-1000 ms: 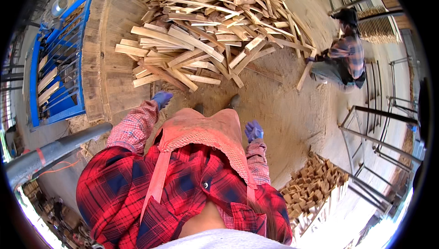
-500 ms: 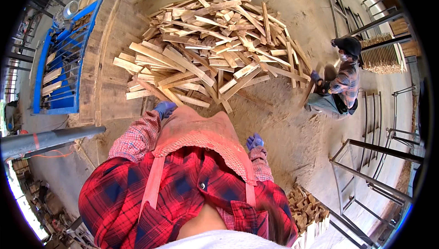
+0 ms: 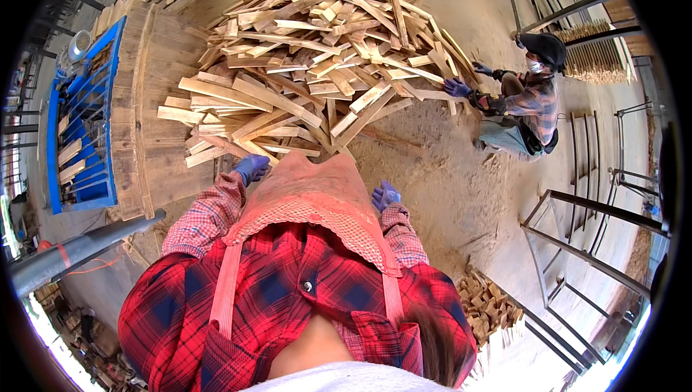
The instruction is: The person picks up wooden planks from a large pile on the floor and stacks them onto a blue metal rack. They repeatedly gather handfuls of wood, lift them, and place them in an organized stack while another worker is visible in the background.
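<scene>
Since a second ago we note the wood pile sits nearer and the left hand has come to the slats at its near edge, gloved fingers curled; whether they pinch a slat we cannot tell. The right hand hangs empty, fingers loosely bent. A co-worker kneels at the pile's right end.

The person's apron bib hides the inner halves of both gloved hands, the left hand at ten o'clock of it and the right hand at two o'clock, so their grip cannot be told. Boards deep in the wood pile lie buried. The picture's rim cuts the blue rack at nine o'clock.
</scene>
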`<state>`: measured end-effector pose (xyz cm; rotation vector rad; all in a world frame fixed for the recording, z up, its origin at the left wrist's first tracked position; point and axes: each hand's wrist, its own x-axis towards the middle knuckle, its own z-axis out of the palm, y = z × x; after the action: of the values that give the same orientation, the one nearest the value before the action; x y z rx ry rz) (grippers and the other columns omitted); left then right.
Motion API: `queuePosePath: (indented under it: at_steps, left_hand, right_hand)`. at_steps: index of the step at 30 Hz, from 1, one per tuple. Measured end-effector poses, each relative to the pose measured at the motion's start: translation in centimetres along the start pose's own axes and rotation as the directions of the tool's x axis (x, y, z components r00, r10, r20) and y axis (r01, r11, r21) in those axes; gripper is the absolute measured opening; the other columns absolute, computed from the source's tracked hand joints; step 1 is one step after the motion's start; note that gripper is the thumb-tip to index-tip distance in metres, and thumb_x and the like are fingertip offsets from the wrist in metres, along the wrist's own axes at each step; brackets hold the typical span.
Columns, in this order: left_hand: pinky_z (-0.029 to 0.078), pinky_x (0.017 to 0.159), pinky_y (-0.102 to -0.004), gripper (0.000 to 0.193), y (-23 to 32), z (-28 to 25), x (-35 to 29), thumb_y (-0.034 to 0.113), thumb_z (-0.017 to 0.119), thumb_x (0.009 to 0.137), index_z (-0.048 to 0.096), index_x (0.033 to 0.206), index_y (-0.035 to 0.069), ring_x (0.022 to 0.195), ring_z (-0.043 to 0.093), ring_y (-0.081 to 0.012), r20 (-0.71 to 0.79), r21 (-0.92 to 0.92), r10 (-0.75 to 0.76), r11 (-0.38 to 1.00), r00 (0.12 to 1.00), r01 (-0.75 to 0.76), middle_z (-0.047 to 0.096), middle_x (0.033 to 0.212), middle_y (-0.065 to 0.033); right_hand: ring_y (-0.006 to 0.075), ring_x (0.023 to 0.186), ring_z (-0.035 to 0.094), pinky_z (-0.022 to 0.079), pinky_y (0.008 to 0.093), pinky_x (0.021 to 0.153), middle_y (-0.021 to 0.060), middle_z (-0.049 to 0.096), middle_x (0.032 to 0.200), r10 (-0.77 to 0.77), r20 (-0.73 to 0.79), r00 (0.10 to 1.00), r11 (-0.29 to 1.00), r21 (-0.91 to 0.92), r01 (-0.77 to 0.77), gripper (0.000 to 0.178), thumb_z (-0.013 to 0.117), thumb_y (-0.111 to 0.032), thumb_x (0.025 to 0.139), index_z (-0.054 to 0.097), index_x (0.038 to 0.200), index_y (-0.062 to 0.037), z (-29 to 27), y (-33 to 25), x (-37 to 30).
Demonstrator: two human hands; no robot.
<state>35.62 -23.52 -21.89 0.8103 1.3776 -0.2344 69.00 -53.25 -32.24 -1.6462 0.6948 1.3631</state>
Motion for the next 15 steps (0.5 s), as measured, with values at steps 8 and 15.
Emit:
queuePosePath:
  at_steps: [8, 15]
  left_hand:
    - [0.032, 0.043, -0.0229, 0.017, 1.3, -1.3, 0.2, 0.027, 0.057, 0.082, 0.051, 0.078, 0.011, 0.049, 0.041, -0.0096, 0.055, -0.064, 0.120, 0.991, 0.991, -0.116, 0.048, 0.064, 0.0004]
    - [0.035, 0.044, -0.0229, 0.013, 2.3, 0.6, -1.6, 0.027, 0.056, 0.082, 0.052, 0.078, 0.015, 0.049, 0.043, -0.0084, 0.034, 0.059, 0.014, 0.998, 0.999, -0.016, 0.046, 0.062, 0.0042]
  right_hand:
    - [0.0213, 0.071, 0.052, 0.043, 0.0383, 0.063, 0.0085, 0.060, 0.091, 0.000, -0.028, 1.000, 0.997, 0.076, 0.002, 0.033, 0.055, -0.038, 0.085, 0.054, 0.108, -0.0147, 0.4, 0.8, 0.5]
    - [0.0186, 0.066, 0.049, 0.039, 0.0357, 0.055, 0.0055, 0.059, 0.086, -0.071, 0.159, 0.985, 0.993, 0.104, 0.055, 0.025, 0.051, -0.039, 0.086, 0.054, 0.098, -0.0168, -0.2, 3.4, 4.6]
